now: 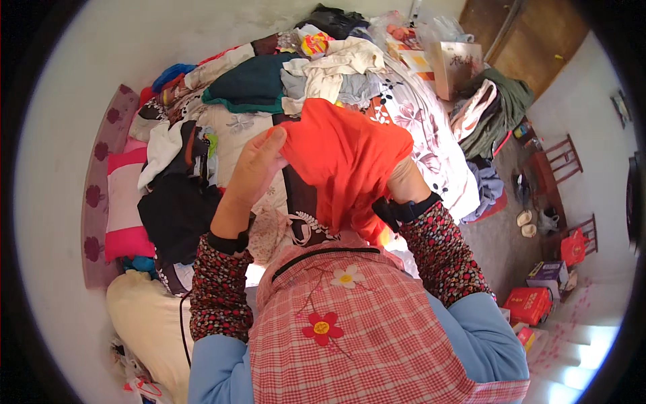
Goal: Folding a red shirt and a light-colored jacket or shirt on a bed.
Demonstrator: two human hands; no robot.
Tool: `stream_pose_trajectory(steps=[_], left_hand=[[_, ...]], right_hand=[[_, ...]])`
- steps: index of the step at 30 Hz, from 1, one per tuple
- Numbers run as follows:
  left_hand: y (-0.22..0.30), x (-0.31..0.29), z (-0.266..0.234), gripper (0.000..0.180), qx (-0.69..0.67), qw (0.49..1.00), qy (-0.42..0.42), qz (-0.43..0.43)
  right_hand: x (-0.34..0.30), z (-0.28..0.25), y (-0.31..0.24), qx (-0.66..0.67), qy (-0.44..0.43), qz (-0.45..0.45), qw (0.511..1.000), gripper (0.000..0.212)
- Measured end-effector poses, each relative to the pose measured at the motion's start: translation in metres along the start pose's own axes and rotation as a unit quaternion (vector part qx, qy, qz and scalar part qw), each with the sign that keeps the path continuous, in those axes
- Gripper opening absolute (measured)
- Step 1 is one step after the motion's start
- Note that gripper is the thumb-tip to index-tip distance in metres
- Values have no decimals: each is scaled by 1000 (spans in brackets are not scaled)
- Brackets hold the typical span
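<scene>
A red-orange garment (343, 151) hangs spread in front of me, its lower part reaching down toward my apron. My left hand (259, 165) pinches its left edge between thumb and fingers. At the right edge, the cloth covers the fingers of my right hand (408, 180), so only the wrist and back of the hand show. Behind the garment is a bed with a flower-patterned sheet (424, 128). A dark green folded garment (249, 81) and a cream garment (343, 60) lie on it.
A black garment (176, 215) and a pink-and-white pillow (128, 205) lie by the headboard (94, 202). Olive clothing (501, 111) is heaped at the bed's right side, near a cardboard box (456, 69). Shoes (527, 223), wooden chairs (564, 159) and a red box (528, 305) stand to the right.
</scene>
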State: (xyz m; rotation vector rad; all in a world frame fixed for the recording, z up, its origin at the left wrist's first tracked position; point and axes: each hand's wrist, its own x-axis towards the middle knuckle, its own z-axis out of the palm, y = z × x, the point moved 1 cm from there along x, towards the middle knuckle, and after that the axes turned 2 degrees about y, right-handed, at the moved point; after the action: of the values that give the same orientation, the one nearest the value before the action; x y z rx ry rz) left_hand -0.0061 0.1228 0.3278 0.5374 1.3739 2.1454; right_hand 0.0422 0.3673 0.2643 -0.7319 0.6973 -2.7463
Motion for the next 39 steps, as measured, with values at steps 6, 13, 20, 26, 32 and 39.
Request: stream_pose_trajectory(steps=[6, 13, 20, 26, 32, 39], left_hand=[[32, 18, 18, 26, -34, 991, 71, 110], [122, 23, 63, 32, 26, 976, 75, 205], [204, 23, 60, 37, 232, 887, 177, 357], [248, 42, 30, 43, 357, 846, 205, 340], [268, 45, -19, 37, 233, 880, 291, 294], [245, 17, -106, 35, 179, 933, 261, 172]], right_hand=[[9, -32, -28, -27, 34, -4, 999, 39], [-12, -21, -33, -306, 210, 29, 928, 38], [-17, -56, -21, -656, 211, 132, 713, 72], [-8, -7, -34, -639, 189, 183, 723, 72], [-4, 13, -66, -831, 62, 46, 550, 40], [37, 39, -95, -785, 84, 183, 585, 34]])
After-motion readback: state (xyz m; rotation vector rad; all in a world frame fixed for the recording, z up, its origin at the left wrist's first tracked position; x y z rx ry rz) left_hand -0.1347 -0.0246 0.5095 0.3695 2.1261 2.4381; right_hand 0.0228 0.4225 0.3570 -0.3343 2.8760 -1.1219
